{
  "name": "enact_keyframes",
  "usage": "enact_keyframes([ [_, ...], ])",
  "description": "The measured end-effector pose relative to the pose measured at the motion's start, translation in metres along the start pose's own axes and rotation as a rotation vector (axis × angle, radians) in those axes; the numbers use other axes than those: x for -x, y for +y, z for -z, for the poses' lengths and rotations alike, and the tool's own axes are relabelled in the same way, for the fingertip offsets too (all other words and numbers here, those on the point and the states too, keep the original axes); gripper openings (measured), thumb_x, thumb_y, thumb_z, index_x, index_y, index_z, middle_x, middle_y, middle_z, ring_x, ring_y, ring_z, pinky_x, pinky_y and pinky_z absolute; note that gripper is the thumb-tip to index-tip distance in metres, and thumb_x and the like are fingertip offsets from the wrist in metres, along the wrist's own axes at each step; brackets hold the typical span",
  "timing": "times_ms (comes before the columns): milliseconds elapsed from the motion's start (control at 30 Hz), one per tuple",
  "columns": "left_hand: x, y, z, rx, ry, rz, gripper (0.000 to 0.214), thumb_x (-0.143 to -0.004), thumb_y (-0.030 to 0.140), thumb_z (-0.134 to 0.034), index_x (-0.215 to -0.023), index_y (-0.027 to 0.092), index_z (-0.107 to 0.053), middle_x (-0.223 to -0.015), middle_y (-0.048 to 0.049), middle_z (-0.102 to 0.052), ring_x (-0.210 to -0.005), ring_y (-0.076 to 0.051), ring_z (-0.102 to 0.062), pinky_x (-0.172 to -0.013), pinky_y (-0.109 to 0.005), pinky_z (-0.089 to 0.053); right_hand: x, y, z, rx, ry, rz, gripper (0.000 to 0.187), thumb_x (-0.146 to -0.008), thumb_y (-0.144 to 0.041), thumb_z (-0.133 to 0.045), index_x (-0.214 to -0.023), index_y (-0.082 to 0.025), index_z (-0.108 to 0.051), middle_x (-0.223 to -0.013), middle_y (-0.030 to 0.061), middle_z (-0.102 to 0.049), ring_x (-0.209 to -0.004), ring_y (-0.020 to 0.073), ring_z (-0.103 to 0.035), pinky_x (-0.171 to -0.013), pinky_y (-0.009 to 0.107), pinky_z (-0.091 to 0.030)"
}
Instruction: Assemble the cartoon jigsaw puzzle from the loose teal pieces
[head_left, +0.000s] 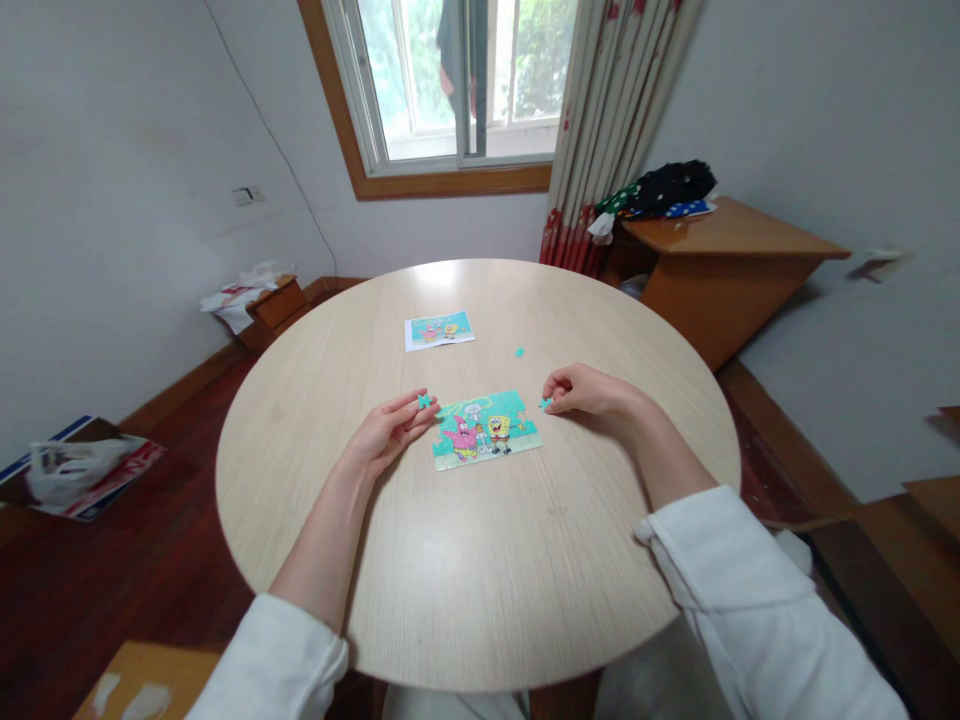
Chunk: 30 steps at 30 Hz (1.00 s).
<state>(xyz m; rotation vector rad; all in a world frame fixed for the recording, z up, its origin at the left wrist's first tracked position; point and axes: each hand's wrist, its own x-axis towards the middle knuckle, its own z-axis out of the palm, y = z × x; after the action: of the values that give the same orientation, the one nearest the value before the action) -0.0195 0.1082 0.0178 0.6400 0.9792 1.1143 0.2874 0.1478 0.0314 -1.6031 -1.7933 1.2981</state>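
A nearly rectangular cartoon jigsaw puzzle (pixel 487 430) lies flat on the round table, with notched gaps along its left and right edges. My left hand (pixel 390 425) is at the puzzle's left side, palm partly up, holding a turquoise puzzle piece (pixel 424 401) at its fingertips. On the other side, my right hand (pixel 577 388) pinches a second turquoise puzzle piece (pixel 545 404) just off the puzzle's right edge. One loose turquoise piece (pixel 519 352) rests on the table beyond the puzzle.
A printed reference picture (pixel 440 330) lies farther back on the pale round table (pixel 450 570). Behind to the right stands a wooden desk (pixel 735 232) with dark cloth (pixel 671 188) on it. A window and a curtain (pixel 611 90) are at the far wall.
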Motion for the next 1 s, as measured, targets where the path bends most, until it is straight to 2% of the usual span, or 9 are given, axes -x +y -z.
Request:
enact_keyframes([
  [267,0.0009,0.0002,-0.0035,-0.002,0.021,0.003,0.034,-0.078,0.0,-0.053,-0.111,0.005,-0.059,-0.098,-0.0159,-0.07,-0.093,-0.021,-0.067,-0.099,-0.037,-0.046,-0.0047,0.003,0.0017,-0.027,-0.003,0.02,0.023,-0.047,-0.017,-0.077,-0.06,-0.015,-0.057,-0.053,-0.0016,-0.056,-0.051,0.0095,-0.049,-0.05,0.023,-0.036],
  [433,0.0007,0.0002,-0.0038,-0.001,0.029,0.002,0.029,-0.077,-0.001,-0.052,-0.104,0.006,-0.062,-0.095,-0.0154,-0.07,-0.093,-0.021,-0.067,-0.101,-0.038,-0.045,-0.0046,0.0019,0.0014,-0.037,0.001,0.001,0.025,-0.046,-0.018,-0.078,-0.057,-0.016,-0.056,-0.052,-0.0014,-0.056,-0.05,0.009,-0.048,-0.048,0.022,-0.034],
  [700,0.0018,0.0013,-0.0059,0.018,0.045,-0.015,0.019,-0.075,-0.002,-0.053,-0.09,0.005,-0.063,-0.087,-0.0145,-0.071,-0.085,-0.019,-0.068,-0.096,-0.037,-0.049,-0.0041,0.0045,-0.0013,-0.061,0.038,0.047,0.02,-0.057,-0.021,-0.073,-0.064,-0.015,-0.055,-0.052,-0.0027,-0.053,-0.048,0.0072,-0.044,-0.046,0.021,-0.03],
  [867,0.0019,0.0024,-0.0067,0.037,0.089,-0.029,0.01,-0.077,0.001,-0.054,-0.077,0.006,-0.063,-0.08,-0.013,-0.071,-0.076,-0.016,-0.068,-0.09,-0.036,-0.052,-0.0049,0.0059,-0.0062,-0.176,0.11,0.078,0.015,-0.064,-0.017,-0.068,-0.073,-0.015,-0.056,-0.056,-0.0029,-0.053,-0.05,0.0071,-0.045,-0.049,0.021,-0.032],
  [1000,0.0005,0.0023,-0.0045,0.031,0.08,-0.043,0.007,-0.075,0.003,-0.058,-0.072,0.007,-0.062,-0.078,-0.0119,-0.07,-0.072,-0.016,-0.067,-0.083,-0.034,-0.055,-0.0061,0.0047,-0.006,-0.12,0.144,0.06,0.012,-0.066,-0.016,-0.066,-0.076,-0.014,-0.06,-0.059,0.0001,-0.057,-0.053,0.0082,-0.046,-0.05,0.022,-0.033],
])
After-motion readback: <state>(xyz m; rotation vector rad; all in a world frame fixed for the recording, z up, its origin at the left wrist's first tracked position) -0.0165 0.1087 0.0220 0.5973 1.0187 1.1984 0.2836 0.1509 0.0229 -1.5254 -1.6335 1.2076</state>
